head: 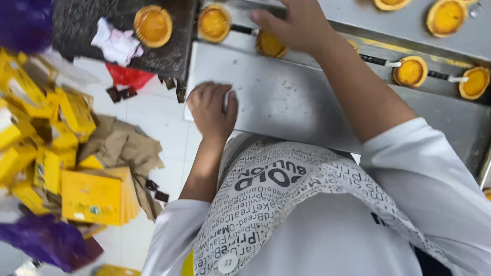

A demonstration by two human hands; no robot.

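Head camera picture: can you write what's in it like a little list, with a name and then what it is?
left hand: closed, pressing on the corner of the metal table
right hand: reaching out, fingers on an egg tart
other tarts: one on the dark tray, more along the metal rail
floor, left side: yellow boxes, brown paper, purple bag
clothing: white sleeves, printed apron
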